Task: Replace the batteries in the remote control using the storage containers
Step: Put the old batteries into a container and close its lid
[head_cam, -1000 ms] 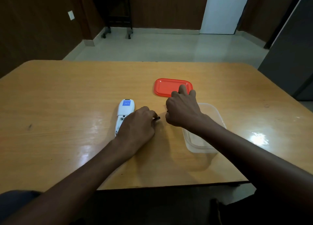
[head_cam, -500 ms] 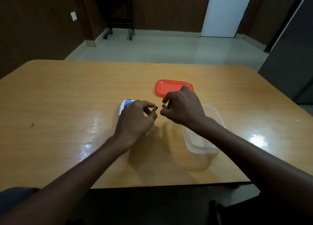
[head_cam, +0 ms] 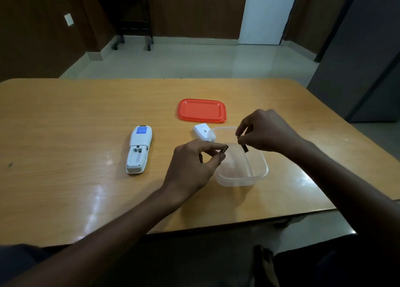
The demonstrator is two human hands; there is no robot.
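Your left hand (head_cam: pixel 192 165) and right hand (head_cam: pixel 266 131) each pinch a small dark cylindrical battery (head_cam: pixel 224 149) over the clear plastic container (head_cam: pixel 255 174) — light, smooth, likely slippery — so grip mid-barrel.

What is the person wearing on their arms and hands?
Nothing shows on them: the left hand and right hand are bare, with no gloves, rings or watch. Both forearms are uncovered as far as the frame shows; no sleeve is in view.

Battery cover (head_cam: pixel 203 131) partly hidden behind container (head_cam: pixel 242 179), battery (head_cam: pixel 224 149) mostly masked by left hand (head_cam: pixel 192 167), markings illegible
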